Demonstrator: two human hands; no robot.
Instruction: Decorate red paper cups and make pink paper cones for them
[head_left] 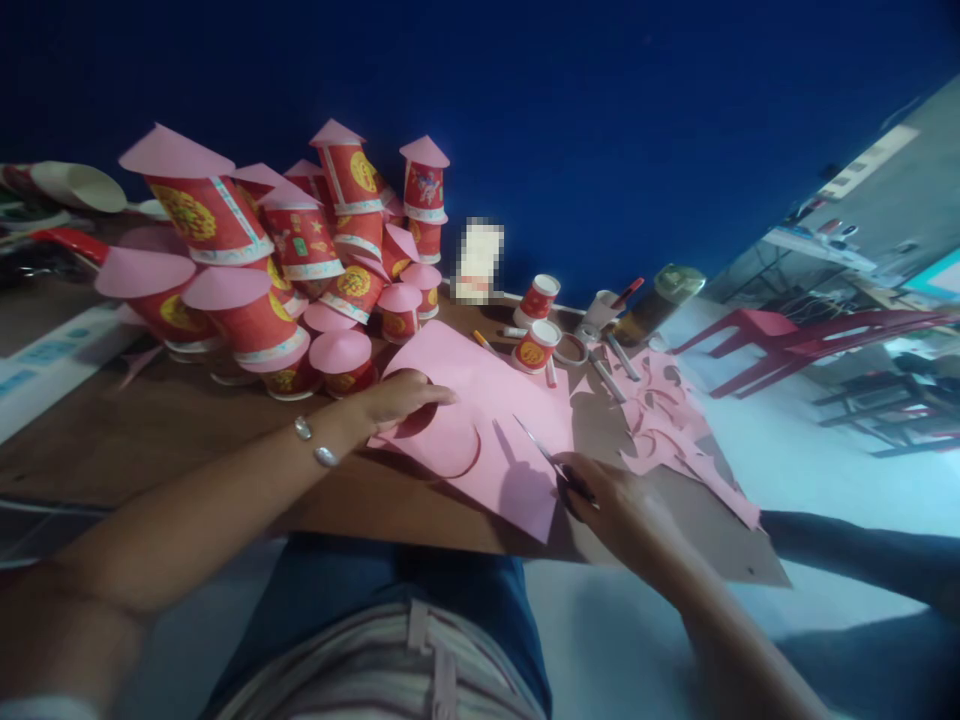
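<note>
A pink paper circle [439, 447] lies over a larger pink sheet [502, 385], its lower right edge casting a dark curved shadow. My left hand [405, 402] is closed at the circle's upper left edge, thumb and fingers pinching the paper. In my right hand [611, 495] is a pair of scissors [536, 440], fingers wrapped round the dark handles. The blades point up and left above the sheet's right part, apart from the circle. Whether the blades are parted is too small to tell.
Stacked red paper cups with pink cone tops [296, 235] crowd the table's left back. Two red cups [536, 345], a tape roll [571, 348], markers and a bottle [667, 300] stand behind the sheet. Pink scraps [660, 410] lie right. Red plastic chairs [780, 335] stand beyond.
</note>
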